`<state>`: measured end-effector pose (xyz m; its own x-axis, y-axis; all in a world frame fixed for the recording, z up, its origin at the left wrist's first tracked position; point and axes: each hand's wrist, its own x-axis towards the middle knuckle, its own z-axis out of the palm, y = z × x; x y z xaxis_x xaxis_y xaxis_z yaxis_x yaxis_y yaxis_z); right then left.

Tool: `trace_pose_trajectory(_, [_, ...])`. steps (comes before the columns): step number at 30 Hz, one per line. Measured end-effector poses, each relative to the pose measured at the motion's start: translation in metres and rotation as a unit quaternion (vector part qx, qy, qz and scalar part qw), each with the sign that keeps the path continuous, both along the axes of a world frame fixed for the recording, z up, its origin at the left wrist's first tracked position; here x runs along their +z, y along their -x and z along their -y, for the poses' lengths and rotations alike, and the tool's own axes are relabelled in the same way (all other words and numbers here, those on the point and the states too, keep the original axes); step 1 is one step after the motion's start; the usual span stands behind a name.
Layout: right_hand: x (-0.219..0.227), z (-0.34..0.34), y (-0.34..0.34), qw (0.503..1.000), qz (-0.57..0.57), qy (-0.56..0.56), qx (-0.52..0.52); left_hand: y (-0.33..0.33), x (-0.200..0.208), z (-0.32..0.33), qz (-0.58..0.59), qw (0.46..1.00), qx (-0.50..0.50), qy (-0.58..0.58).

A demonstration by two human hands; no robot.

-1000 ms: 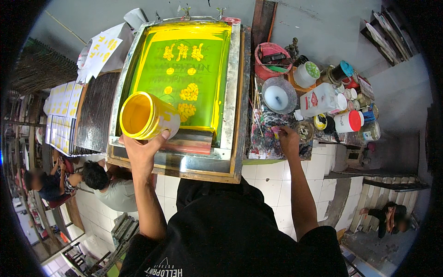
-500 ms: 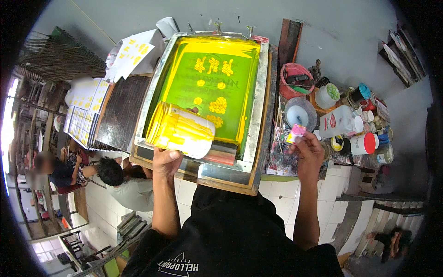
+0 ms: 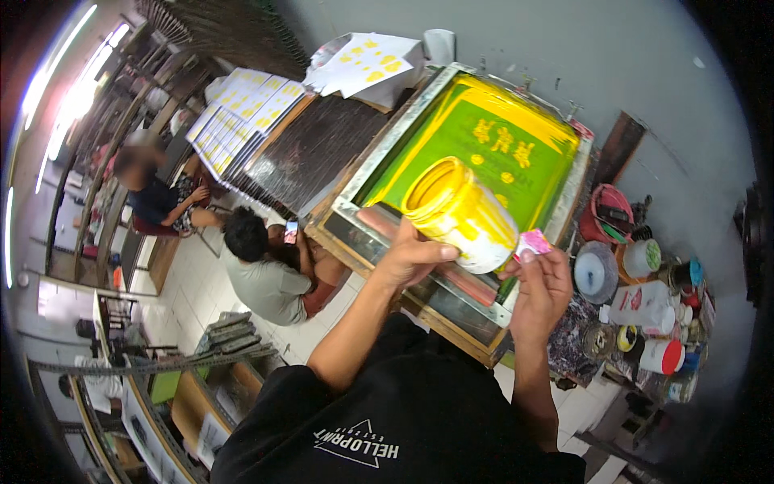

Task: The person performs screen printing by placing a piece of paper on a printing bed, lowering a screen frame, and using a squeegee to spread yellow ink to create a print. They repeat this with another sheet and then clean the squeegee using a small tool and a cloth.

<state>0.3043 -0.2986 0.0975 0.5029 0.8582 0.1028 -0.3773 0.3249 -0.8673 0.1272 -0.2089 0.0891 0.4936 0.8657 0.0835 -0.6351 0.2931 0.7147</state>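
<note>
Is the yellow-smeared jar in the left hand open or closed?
The jar is open: no lid covers its mouth, and the yellow inside shows.

The yellow tub (image 3: 468, 218) partly hides the green screen (image 3: 526, 184); the phone display (image 3: 291, 232) is too small to read.

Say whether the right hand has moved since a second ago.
Yes: against the screen frame, the right hand has moved left, from over the stained side table to about the frame's near right corner, close to the tub.

Two hands (image 3: 415, 256) (image 3: 542, 294), one jar (image 3: 476, 226), one scrap (image 3: 534, 241), perhaps three other people (image 3: 270, 282) (image 3: 157, 194) (image 3: 101, 383).
</note>
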Motion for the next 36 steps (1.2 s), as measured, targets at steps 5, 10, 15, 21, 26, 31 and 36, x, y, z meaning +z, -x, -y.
trace_pose_trajectory(5, [-0.004,0.0,0.001,1.0,0.014,0.008,0.003,0.005,0.013,-0.001,-0.033,0.998,0.014,-0.042])
trace_pose_trajectory(10, [-0.002,-0.001,0.002,1.0,0.009,0.001,0.009,0.007,0.017,-0.003,-0.044,0.997,0.021,-0.056])
trace_pose_trajectory(15, [-0.001,0.0,0.004,1.0,0.018,-0.003,0.017,0.011,0.016,-0.008,-0.053,0.996,0.02,-0.073])
trace_pose_trajectory(21, [0.003,0.0,0.004,1.0,-0.014,-0.006,0.012,0.017,0.013,-0.009,-0.053,0.997,0.013,-0.045])
trace_pose_trajectory(26, [0.009,0.0,0.003,1.0,0.005,0.016,0.005,0.027,0.002,-0.012,-0.063,0.997,0.002,-0.034])
trace_pose_trajectory(31, [0.017,-0.002,0.002,0.999,0.043,0.001,0.033,0.022,0.007,-0.02,-0.032,0.996,-0.034,-0.071])
trace_pose_trajectory(36, [0.031,0.002,0.003,0.995,0.075,0.016,0.055,0.015,0.029,-0.021,-0.08,0.993,-0.016,-0.086])
